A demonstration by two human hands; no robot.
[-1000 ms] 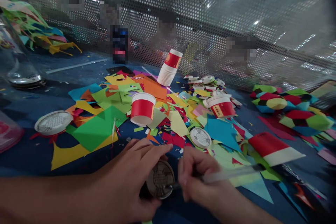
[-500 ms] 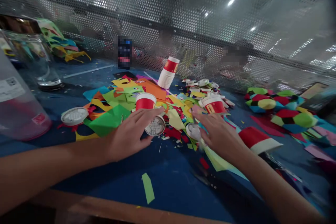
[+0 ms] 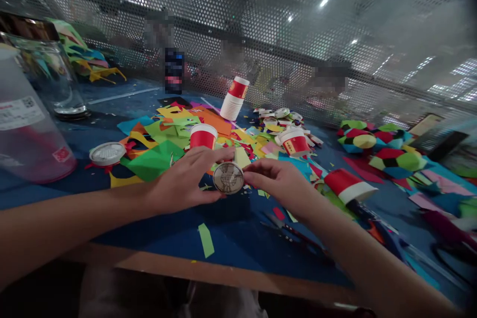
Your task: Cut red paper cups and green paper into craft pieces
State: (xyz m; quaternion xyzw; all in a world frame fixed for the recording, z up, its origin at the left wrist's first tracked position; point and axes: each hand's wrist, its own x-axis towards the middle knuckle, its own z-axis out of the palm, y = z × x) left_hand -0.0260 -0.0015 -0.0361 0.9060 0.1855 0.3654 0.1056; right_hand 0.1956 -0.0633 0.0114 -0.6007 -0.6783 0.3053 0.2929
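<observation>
Between my hands is a small round disc with a pale rim and a dark line drawing on its face. My left hand holds it from the left, fingers over the top and thumb below. At the disc's right edge, the fingertips of my right hand are pinched together. Just behind my left hand stands a red and white paper cup, its lower part hidden. Scissors lie on the blue table under my right forearm.
Coloured paper scraps spread over the table. Behind them rises a leaning stack of paper cups. Another cup lies tipped at right, near patchwork paper balls. A plastic jug and a glass bottle stand left.
My right hand has moved left from the scraps to the disc's edge, leaving a pale crumpled-looking piece it was near. The disc has come slightly right and turned its face more toward me.
</observation>
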